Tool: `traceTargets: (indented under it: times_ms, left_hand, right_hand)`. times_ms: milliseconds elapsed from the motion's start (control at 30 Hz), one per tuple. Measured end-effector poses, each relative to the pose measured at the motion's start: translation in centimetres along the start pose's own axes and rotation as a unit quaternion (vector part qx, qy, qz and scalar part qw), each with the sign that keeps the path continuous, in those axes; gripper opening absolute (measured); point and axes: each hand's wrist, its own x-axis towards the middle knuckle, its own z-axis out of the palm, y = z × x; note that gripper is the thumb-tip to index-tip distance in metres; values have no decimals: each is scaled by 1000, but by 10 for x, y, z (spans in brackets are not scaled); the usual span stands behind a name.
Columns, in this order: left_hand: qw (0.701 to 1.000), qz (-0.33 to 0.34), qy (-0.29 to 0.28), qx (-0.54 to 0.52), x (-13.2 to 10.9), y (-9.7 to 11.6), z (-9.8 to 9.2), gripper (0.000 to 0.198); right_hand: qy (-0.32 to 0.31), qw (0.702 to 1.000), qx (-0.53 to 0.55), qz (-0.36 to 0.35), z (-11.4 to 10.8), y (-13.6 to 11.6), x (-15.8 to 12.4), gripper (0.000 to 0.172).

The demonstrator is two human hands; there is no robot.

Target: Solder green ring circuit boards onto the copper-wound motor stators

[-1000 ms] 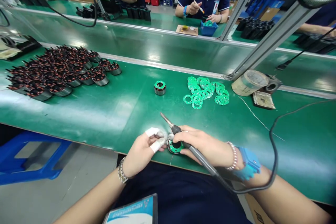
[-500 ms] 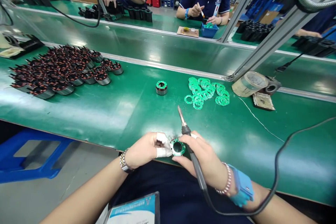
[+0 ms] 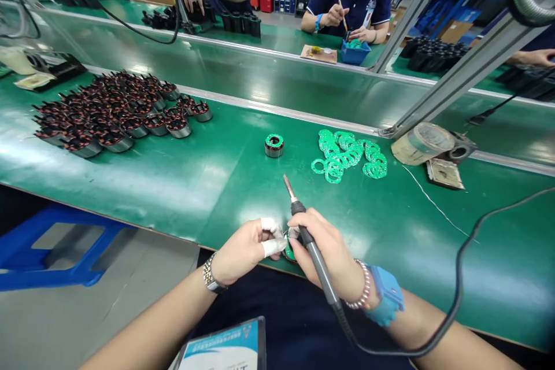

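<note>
At the near edge of the green bench, my left hand, with white tape on two fingers, pinches a small round motor stator with a green ring board. My right hand also touches that part and grips a black soldering iron, its tip pointing up and away from me. The stator is mostly hidden between my fingers. Another stator with a green board stands alone further out on the bench.
Several loose green ring boards lie at centre right. A large batch of copper-wound stators fills the left. A tape roll and a solder wire lie at right. The iron's black cable loops right. Other people work across the conveyor.
The iron's tip swung from low and leftward to upright. Both hands closed tighter around the stator, so less of its green board shows now.
</note>
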Motion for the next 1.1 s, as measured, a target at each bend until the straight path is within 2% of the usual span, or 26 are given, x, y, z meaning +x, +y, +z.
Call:
traceTargets:
  times_ms: [133, 233, 300, 400, 500, 833, 1100]
  left_hand:
    - [999, 0, 34, 2, -2, 1, 4, 12]
    - [998, -1, 58, 9, -2, 2, 7, 10]
    - [998, 1, 62, 17, -1, 2, 8, 9]
    - [997, 0, 64, 32, 0, 1, 8, 7]
    - [997, -9, 71, 40, -1, 1, 7, 7]
    - [996, -19, 72, 52, -3, 1, 5, 10]
    - [996, -29, 73, 33, -2, 2, 5, 10]
  right_hand:
    - [27, 999, -16, -2, -5, -1, -3, 18]
    - [51, 998, -24, 7, -18, -2, -9, 15]
    - [46, 999, -18, -11, -28, -3, -14, 13]
    - [29, 998, -22, -59, -41, -7, -22, 21]
    - [30, 996, -31, -77, -49, -12, -28, 31]
    - [10, 999, 44, -26, -47, -13, -37, 28]
    - [-5, 997, 55, -52, -48, -14, -34, 29]
